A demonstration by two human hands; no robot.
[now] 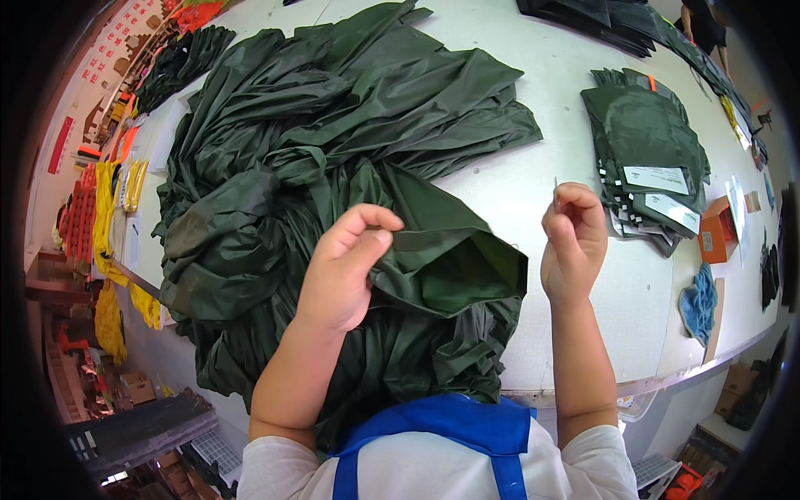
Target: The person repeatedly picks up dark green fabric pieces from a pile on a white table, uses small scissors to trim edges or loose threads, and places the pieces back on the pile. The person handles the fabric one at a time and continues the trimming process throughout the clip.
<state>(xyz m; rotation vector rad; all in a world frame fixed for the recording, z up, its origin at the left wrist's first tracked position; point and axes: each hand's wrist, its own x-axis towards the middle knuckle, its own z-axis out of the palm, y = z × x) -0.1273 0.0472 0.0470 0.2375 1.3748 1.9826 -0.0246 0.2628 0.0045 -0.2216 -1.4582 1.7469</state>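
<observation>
A large heap of dark green, coated-looking garments (333, 108) spreads over the left and middle of the table and hangs over its near edge. My left hand (346, 258) is closed, pinching the hemmed edge of one dark green garment (454, 242) between thumb and fingers. That edge gapes into a wide tube-like opening, its lighter green inside showing. To the right of it, my right hand (575, 237) is raised and closed round a small thin pointed metal tool (556, 185). Only the tool's tip shows; the fingers hide the remainder, so its exact kind is unclear.
Folded green garments with white labels (654, 142) are stacked at the right. Beyond them lie an orange box (718, 229) and a blue cloth (698, 304). Yellow strips (107, 217) hang at the left. Black material (592, 21) covers the far right, near another person (707, 25).
</observation>
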